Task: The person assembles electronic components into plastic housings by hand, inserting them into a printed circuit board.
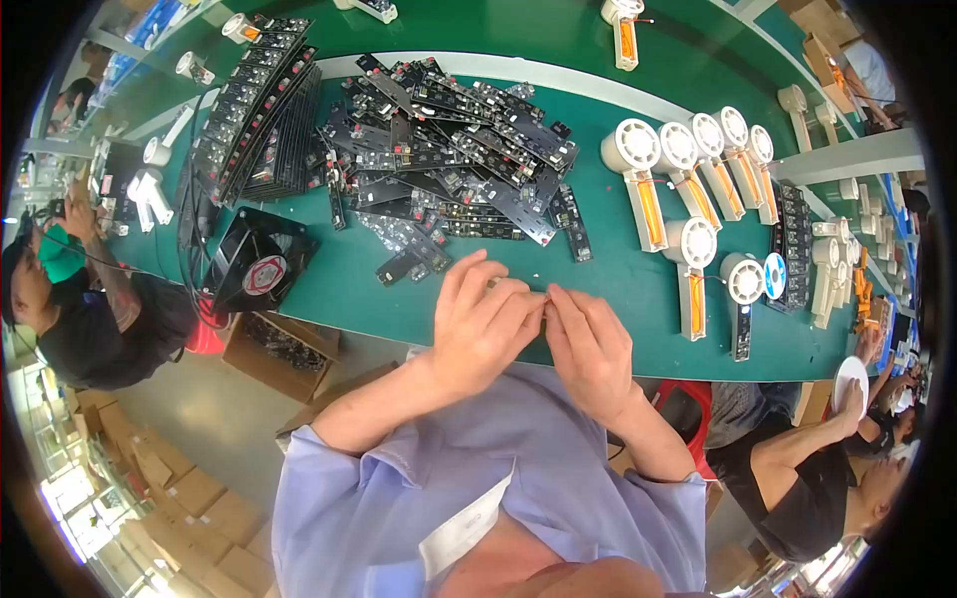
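My left hand (pixel 480 317) and my right hand (pixel 593 349) meet over the near edge of the green bench (pixel 389 317). The fingertips of both are pinched together and touch; whatever lies between them is hidden or too small to name. Just beyond my left hand spreads a heap of small black circuit boards (pixel 469 149), some with red and silver parts. Right of my right hand lies a white handheld fan body (pixel 690 244) with an orange battery in its open handle. Beside it another fan body (pixel 745 279) shows a black circuit board in the handle.
Several more fan bodies (pixel 638 149) stand in a row at the right. Stacked board panels (pixel 254 110) and a black square cooling fan (pixel 261 261) occupy the left. A cardboard box (pixel 279 354) sits below the bench. Co-workers sit left (pixel 90 299) and right (pixel 797 468).
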Demonstrator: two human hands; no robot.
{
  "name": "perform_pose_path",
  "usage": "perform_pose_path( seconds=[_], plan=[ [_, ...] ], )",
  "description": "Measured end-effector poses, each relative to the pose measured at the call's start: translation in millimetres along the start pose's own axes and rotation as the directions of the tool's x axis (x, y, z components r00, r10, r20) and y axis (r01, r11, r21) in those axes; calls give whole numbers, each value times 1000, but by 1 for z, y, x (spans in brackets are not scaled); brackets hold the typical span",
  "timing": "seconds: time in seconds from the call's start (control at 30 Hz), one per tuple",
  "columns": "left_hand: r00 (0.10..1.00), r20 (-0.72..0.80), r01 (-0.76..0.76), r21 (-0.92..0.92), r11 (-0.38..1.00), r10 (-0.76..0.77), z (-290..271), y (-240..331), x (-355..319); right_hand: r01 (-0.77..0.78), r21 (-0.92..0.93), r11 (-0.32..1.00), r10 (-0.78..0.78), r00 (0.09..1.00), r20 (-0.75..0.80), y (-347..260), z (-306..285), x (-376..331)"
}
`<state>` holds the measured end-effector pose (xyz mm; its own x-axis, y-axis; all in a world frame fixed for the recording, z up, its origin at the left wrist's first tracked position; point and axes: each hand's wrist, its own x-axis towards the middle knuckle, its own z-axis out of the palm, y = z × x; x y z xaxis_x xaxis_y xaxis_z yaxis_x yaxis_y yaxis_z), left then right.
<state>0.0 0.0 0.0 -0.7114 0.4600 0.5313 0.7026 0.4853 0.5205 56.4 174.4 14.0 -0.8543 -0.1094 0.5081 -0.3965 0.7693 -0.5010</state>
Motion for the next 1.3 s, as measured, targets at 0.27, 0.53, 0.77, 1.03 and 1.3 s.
perform_pose_path(
  seconds=[0.27,0.53,0.77,1.03,1.3],
  plan=[
    [998,52,-36,-15,999,36,-9,1,6,-14,11,1000,14,998,63,-1,-10,9],
    [999,43,-11,-42,999,13,-3,-2,-1,57,75,995,-61,997,43,10,-4,6],
    [997,49,-61,80,995,57,-17,-6,0,18,-20,1000,-16,996,85,13,-10,-2],
    [963,267,-48,6,999,45,-27,-15,9,-356,309,882,304,931,204,3,-23,4],
    [896,363,-251,-58,966,254,-35,-27,4,-335,304,892,285,938,197,5,-21,2]
  ],
)
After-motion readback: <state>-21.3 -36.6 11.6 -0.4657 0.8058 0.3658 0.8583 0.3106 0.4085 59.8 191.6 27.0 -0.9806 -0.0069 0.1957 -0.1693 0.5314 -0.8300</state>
